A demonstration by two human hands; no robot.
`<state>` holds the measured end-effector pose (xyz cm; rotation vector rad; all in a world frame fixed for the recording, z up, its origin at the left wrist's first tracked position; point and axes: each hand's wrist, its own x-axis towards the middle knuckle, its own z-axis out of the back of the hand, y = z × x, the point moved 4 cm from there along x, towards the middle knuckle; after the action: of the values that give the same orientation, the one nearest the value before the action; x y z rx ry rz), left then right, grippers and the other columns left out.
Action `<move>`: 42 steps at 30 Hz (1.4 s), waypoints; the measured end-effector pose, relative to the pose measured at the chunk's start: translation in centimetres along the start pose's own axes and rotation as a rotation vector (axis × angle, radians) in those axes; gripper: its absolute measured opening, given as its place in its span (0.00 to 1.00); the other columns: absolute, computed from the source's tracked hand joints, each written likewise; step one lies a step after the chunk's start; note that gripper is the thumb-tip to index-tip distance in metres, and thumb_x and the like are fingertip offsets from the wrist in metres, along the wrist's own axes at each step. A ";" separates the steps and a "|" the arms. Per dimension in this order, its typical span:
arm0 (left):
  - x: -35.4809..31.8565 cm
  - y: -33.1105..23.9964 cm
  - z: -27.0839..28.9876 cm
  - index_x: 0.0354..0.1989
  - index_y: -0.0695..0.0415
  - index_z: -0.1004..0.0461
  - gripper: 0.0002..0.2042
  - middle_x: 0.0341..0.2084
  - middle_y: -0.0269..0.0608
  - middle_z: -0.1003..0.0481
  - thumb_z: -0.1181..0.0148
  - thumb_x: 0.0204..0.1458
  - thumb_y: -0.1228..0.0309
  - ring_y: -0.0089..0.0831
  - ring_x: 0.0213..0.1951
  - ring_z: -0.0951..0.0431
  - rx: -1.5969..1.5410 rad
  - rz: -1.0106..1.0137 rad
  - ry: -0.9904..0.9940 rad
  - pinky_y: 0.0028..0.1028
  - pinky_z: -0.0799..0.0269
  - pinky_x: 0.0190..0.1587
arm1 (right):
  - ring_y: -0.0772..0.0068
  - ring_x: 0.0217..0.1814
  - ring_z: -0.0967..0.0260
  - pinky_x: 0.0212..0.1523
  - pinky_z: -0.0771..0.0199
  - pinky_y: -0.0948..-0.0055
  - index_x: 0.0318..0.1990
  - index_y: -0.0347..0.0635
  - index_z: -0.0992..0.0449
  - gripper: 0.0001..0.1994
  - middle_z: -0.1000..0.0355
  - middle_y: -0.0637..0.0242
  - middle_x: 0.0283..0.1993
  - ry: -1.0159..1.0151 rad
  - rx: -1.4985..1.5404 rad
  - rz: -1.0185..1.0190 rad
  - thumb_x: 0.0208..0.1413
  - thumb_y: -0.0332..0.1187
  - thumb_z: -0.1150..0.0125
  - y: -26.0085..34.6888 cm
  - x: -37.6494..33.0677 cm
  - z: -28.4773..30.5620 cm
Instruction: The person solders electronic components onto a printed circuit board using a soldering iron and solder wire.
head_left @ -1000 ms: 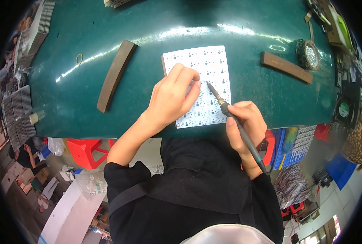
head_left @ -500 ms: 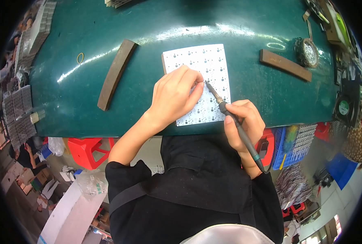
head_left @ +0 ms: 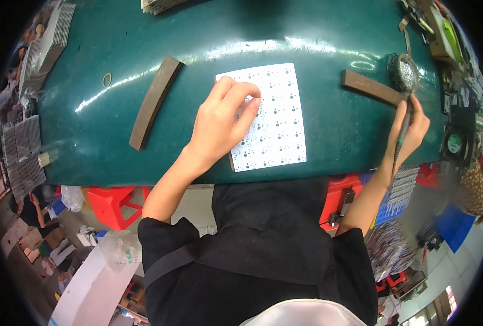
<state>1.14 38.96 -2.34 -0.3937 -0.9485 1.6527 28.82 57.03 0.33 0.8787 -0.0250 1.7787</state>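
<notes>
A white panel of small circuit boards (head_left: 274, 122) lies flat on the green table (head_left: 198, 60). My left hand (head_left: 220, 122) rests on the panel's left part, fingers spread and pressing it down. My right hand (head_left: 409, 130) is off to the right near the table edge, closed around a soldering iron (head_left: 402, 138). The iron's tip points up at a round metal wire pad (head_left: 403, 73), touching or nearly touching it.
Two dark brown wooden bars lie on the table, one (head_left: 154, 100) left of the panel, one (head_left: 372, 88) to its right. A rubber band (head_left: 107, 80) sits far left. Stacked panels (head_left: 46, 43) and trays (head_left: 19, 152) line the left edge; tools and a small fan (head_left: 454, 142) crowd the right.
My right hand has swung the soldering iron away from the white panel to the wire pad at the right. My left hand has stayed on the panel.
</notes>
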 end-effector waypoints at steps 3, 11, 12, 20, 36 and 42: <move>0.5 0.3 -0.5 0.38 0.58 0.26 0.06 0.30 0.38 0.30 0.39 0.53 0.77 0.28 0.28 0.25 -0.037 0.014 -0.020 0.26 0.27 0.29 | 0.72 0.41 0.30 0.43 0.29 0.75 0.46 0.34 0.23 0.10 0.28 0.64 0.41 0.042 0.458 -0.306 0.58 0.27 0.38 -0.8 -1.6 -0.2; 0.3 0.6 -1.1 0.35 0.60 0.27 0.05 0.29 0.38 0.31 0.38 0.51 0.79 0.28 0.29 0.26 -0.010 0.043 0.048 0.25 0.28 0.30 | 0.72 0.25 0.31 0.22 0.37 0.78 0.36 0.31 0.24 0.09 0.26 0.55 0.29 0.384 1.017 0.120 0.46 0.21 0.36 9.6 -9.9 -1.4; 0.3 0.6 -1.1 0.35 0.60 0.27 0.05 0.29 0.38 0.30 0.38 0.51 0.79 0.28 0.29 0.26 -0.003 0.034 0.046 0.26 0.27 0.30 | 0.73 0.25 0.31 0.21 0.38 0.79 0.37 0.31 0.24 0.09 0.26 0.55 0.29 0.388 1.011 0.125 0.45 0.21 0.36 10.0 -9.9 -1.6; 0.2 0.8 -1.5 0.34 0.59 0.26 0.05 0.28 0.38 0.30 0.37 0.50 0.78 0.29 0.28 0.25 0.048 0.032 0.063 0.26 0.27 0.30 | 0.75 0.23 0.33 0.20 0.39 0.79 0.37 0.32 0.24 0.10 0.26 0.56 0.29 0.420 0.991 0.118 0.44 0.20 0.36 10.4 -9.8 -2.2; -0.1 0.2 -1.2 0.32 0.57 0.28 0.06 0.28 0.38 0.29 0.37 0.47 0.77 0.34 0.27 0.22 -0.002 -0.018 0.007 0.31 0.26 0.28 | 0.67 0.24 0.30 0.21 0.35 0.76 0.34 0.28 0.25 0.09 0.28 0.55 0.26 0.378 0.974 0.185 0.41 0.19 0.39 10.3 -10.0 -0.9; -1.7 -0.8 -1.1 0.32 0.57 0.28 0.07 0.28 0.39 0.30 0.38 0.47 0.79 0.35 0.27 0.22 -0.070 0.006 0.057 0.30 0.27 0.27 | 0.66 0.23 0.30 0.23 0.32 0.74 0.33 0.28 0.25 0.10 0.28 0.56 0.24 0.388 1.031 0.158 0.40 0.19 0.39 9.8 -10.7 0.1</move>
<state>2.92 37.81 -2.75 -0.4893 -0.9657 1.6088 22.09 44.28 -1.83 1.2214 1.1872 2.0688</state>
